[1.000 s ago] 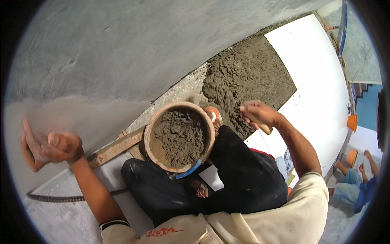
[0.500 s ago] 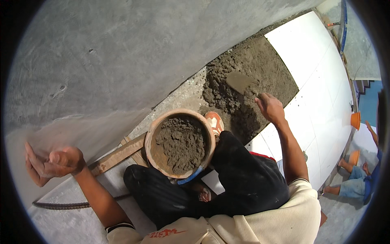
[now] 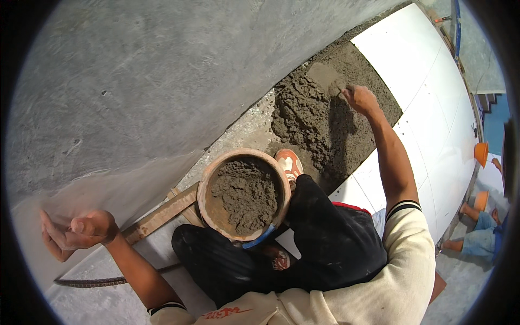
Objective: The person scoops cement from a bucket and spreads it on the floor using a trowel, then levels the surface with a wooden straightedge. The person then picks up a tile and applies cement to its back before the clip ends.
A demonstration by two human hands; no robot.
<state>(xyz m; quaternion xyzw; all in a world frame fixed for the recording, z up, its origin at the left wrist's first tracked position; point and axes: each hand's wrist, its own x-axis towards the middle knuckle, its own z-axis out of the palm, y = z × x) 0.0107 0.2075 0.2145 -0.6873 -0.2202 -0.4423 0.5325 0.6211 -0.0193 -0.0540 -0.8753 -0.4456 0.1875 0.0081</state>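
My left hand (image 3: 81, 233) is open at the lower left against the smooth grey wall (image 3: 135, 81), fingers loosely curved and holding nothing. My right hand (image 3: 359, 97) grips a trowel, whose mortar-smeared blade (image 3: 320, 75) lies on the patch of wet grey mortar (image 3: 303, 130) along the wall's foot; the handle is mostly hidden by my fingers. A round clay-coloured tub (image 3: 206, 192) with lumpy mortar (image 3: 244, 197) inside stands between my knee and the wall, beside my shoe (image 3: 290, 164).
White tiles (image 3: 411, 59) border the mortar on the right. A wooden plank (image 3: 154, 216) lies behind the tub at left, near a ridged dark strip (image 3: 92, 281). At far right are orange containers (image 3: 481, 154), a long blue tool (image 3: 456, 30) and another person's legs (image 3: 468, 244).
My right hand and trowel have moved up and away, farther along the mortar. My left hand sits slightly lower in the picture, still at the wall, as the view has shifted.
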